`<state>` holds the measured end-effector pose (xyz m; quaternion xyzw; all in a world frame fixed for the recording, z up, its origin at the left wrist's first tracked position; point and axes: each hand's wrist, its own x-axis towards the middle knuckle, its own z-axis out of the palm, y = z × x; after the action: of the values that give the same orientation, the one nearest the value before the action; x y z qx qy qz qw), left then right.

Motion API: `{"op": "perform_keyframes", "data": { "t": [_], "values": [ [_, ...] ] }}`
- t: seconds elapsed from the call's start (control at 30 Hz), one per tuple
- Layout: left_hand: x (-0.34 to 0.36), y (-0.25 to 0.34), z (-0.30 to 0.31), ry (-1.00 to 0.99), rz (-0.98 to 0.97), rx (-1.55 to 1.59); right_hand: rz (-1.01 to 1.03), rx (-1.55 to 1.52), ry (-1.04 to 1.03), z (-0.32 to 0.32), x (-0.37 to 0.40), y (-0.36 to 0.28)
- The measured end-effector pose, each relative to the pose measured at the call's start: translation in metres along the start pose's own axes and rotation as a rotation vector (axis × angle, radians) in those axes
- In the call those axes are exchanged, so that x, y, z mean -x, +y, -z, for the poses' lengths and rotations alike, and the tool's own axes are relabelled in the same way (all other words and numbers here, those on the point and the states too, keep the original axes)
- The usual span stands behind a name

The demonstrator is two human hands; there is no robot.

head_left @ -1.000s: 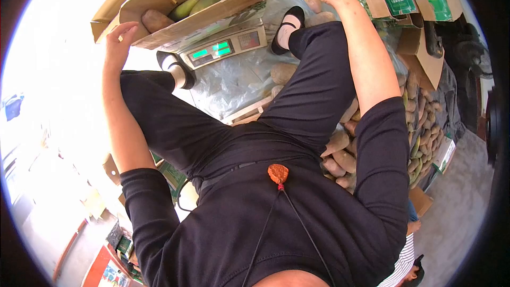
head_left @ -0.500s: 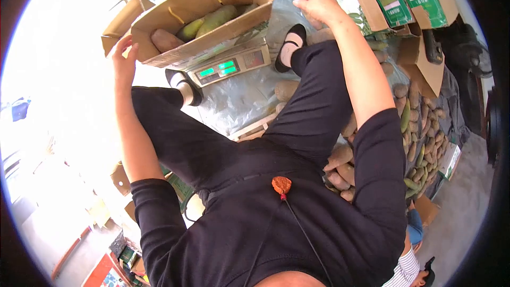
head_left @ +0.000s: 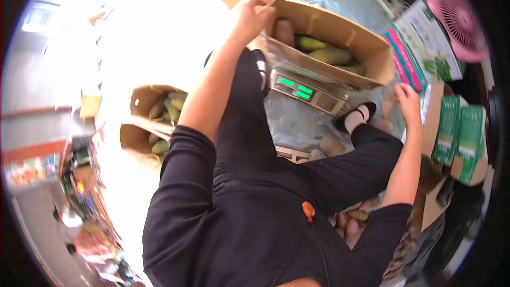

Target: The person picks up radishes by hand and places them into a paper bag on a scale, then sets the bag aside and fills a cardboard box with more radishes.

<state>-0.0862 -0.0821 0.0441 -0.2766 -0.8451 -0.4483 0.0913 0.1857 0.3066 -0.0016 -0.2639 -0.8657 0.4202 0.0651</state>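
A long cardboard box [head_left: 366, 74] stands on a scale [head_left: 332, 102] with lit green digits. Inside the box lie a reddish-brown root vegetable [head_left: 284, 31] and several long green vegetables [head_left: 332, 56]. My left hand [head_left: 249, 18] is at the box's left end, its thumb and fingers bent around the upper corner. Past the right end, my right hand [head_left: 409, 103] hangs apart from the box. Its fingers are loosely curled, with nothing visible in them.
Open cartons of green vegetables [head_left: 154, 107] stand at the left. A pink fan [head_left: 458, 18], a pink package [head_left: 406, 61] and green boxes [head_left: 459, 138] are at the right. Brown root vegetables [head_left: 332, 146] lie on plastic sheeting near my shoe [head_left: 356, 117].
My view has swung left, so the box and scale appear farther right. My left hand has closed in around the box's corner. My right hand is still beyond its right end.
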Motion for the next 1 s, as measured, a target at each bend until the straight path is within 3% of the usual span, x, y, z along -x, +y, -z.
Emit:
{"op": "perform_keyframes", "data": {
  "t": [0.1,0.2,0.23,0.37,0.47,0.6,0.7,0.77,0.83,0.97,1.0],
  "values": [
    [0.007,0.003,0.038,0.097,0.040,-0.014,-0.127,0.016,-0.058,0.000,0.003,-0.007],
    [0.036,0.009,0.083,0.117,0.285,-0.008,-0.123,0.030,-0.092,-0.002,0.000,-0.004],
    [0.051,-0.015,0.093,0.130,0.261,-0.134,-0.118,0.034,-0.101,-0.003,-0.001,-0.007],
    [0.138,-0.094,0.134,-0.005,0.478,-0.505,-0.151,0.054,-0.123,-0.005,0.000,-0.013],
    [0.209,-0.109,0.151,-0.103,0.613,-0.673,-0.179,0.054,-0.150,-0.004,-0.003,-0.011],
    [0.272,-0.089,0.148,-0.248,0.791,-0.738,-0.232,0.092,-0.157,-0.008,-0.004,-0.017],
    [0.315,-0.119,0.139,-0.345,0.838,-0.464,-0.177,-0.015,-0.097,-0.012,0.000,-0.030],
    [0.319,-0.121,0.135,-0.321,0.762,-0.530,-0.103,-0.060,-0.067,-0.018,-0.008,-0.008],
    [0.291,-0.110,0.135,-0.202,0.858,-0.472,-0.130,-0.019,-0.058,-0.018,-0.005,-0.018],
    [0.216,-0.120,0.135,-0.106,0.697,-0.183,-0.137,0.094,-0.009,-0.019,-0.010,-0.013],
    [0.185,-0.106,0.130,-0.136,0.613,-0.250,-0.149,0.082,0.013,-0.019,-0.013,-0.012]
  ]
}}
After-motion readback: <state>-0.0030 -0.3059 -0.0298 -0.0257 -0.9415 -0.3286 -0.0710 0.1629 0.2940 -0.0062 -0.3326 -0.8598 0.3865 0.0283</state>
